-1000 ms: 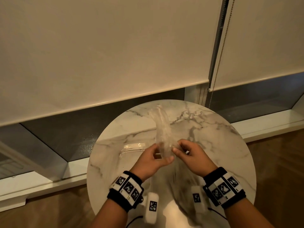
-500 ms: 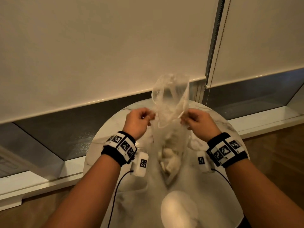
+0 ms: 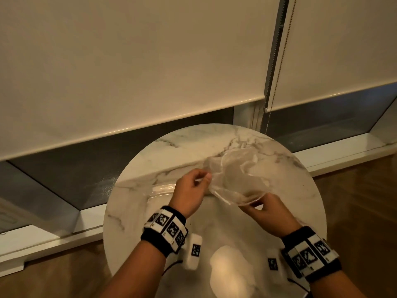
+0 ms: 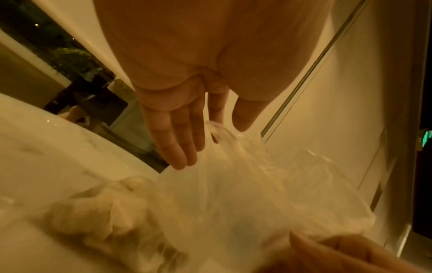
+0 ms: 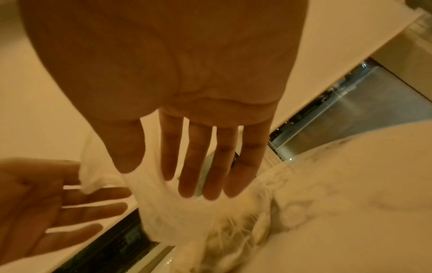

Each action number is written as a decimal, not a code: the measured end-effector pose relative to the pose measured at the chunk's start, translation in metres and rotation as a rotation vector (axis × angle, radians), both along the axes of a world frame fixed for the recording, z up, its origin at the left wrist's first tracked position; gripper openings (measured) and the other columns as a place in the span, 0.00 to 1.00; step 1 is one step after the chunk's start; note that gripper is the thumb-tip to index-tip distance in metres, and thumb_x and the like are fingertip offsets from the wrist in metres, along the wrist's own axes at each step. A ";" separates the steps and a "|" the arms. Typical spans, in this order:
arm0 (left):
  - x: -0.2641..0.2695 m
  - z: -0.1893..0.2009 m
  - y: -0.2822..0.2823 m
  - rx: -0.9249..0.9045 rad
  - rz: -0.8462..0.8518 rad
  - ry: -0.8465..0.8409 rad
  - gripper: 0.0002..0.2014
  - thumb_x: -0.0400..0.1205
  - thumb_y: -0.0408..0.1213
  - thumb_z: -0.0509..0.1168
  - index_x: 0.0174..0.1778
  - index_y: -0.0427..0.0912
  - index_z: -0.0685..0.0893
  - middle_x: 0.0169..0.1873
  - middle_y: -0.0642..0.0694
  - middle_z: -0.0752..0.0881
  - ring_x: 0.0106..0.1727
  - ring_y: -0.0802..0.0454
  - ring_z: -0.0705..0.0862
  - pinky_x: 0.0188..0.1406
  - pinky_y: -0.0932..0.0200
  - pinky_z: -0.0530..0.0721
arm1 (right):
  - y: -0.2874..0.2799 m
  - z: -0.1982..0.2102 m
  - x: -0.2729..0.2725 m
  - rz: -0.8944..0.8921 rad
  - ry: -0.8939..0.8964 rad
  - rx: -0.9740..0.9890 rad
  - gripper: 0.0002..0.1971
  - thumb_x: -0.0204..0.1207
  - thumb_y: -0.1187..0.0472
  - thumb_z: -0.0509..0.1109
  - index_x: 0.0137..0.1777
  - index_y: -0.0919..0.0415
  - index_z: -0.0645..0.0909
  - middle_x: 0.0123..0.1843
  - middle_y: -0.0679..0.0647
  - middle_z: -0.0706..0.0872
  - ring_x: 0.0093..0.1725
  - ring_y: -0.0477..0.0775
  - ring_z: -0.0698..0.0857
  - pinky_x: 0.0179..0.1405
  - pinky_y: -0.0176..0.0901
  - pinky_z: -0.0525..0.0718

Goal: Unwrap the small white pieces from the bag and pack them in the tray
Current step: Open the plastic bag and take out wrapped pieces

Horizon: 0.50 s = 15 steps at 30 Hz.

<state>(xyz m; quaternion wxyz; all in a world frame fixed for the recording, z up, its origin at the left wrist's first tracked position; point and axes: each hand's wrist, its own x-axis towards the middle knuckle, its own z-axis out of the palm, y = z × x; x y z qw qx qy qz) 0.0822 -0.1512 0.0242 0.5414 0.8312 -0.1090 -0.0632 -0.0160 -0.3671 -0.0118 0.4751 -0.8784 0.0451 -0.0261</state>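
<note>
A clear plastic bag (image 3: 236, 177) lies tipped over on the round marble table (image 3: 133, 203), its mouth spread wide between my hands. My left hand (image 3: 205, 178) pinches the mouth's upper left edge. My right hand (image 3: 254, 204) holds the lower near edge. In the left wrist view the bag (image 4: 245, 194) trails from my fingers (image 4: 177, 147) to a blurred heap of small white pieces (image 4: 100, 214) inside it. The right wrist view shows the pieces (image 5: 224, 240) low in the bag (image 5: 163, 206). A clear tray (image 3: 161, 189) sits left of my left hand, partly hidden.
The table stands against a low window sill (image 3: 343, 155) under two cream roller blinds (image 3: 129, 72), with a bead chain (image 3: 279, 67) hanging between them. Wooden floor (image 3: 361, 222) surrounds the table. A bright lamp reflection (image 3: 227, 269) lies near the table's front.
Both hands have come down from in front of the blind to the tabletop. The bag, which hung upright with the pieces at its bottom, now lies tipped to the right with its mouth pulled wider.
</note>
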 end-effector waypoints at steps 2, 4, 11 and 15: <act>-0.014 -0.004 -0.002 -0.015 -0.013 0.075 0.16 0.81 0.58 0.67 0.53 0.51 0.90 0.46 0.54 0.92 0.50 0.57 0.90 0.53 0.52 0.88 | 0.006 0.004 -0.009 -0.031 -0.052 0.048 0.10 0.72 0.38 0.76 0.49 0.38 0.88 0.51 0.30 0.89 0.51 0.35 0.87 0.45 0.39 0.85; -0.029 0.000 -0.008 -0.062 -0.064 0.130 0.11 0.84 0.52 0.68 0.51 0.49 0.90 0.44 0.54 0.92 0.46 0.61 0.89 0.44 0.65 0.84 | 0.010 0.012 -0.009 -0.078 -0.126 0.085 0.15 0.71 0.41 0.78 0.57 0.38 0.85 0.57 0.32 0.86 0.55 0.37 0.84 0.45 0.41 0.86; -0.041 0.005 -0.024 -0.078 0.032 0.015 0.09 0.85 0.41 0.68 0.42 0.47 0.91 0.38 0.52 0.92 0.42 0.54 0.91 0.45 0.54 0.88 | 0.029 0.043 0.005 -0.237 -0.337 0.351 0.29 0.73 0.42 0.72 0.74 0.39 0.71 0.59 0.44 0.87 0.58 0.42 0.87 0.52 0.40 0.88; -0.049 0.016 -0.020 0.000 -0.008 -0.049 0.10 0.80 0.36 0.71 0.31 0.43 0.90 0.29 0.50 0.90 0.36 0.53 0.89 0.41 0.57 0.86 | 0.032 0.051 0.016 -0.349 -0.337 0.296 0.31 0.76 0.46 0.76 0.76 0.36 0.67 0.60 0.44 0.85 0.59 0.42 0.85 0.54 0.42 0.86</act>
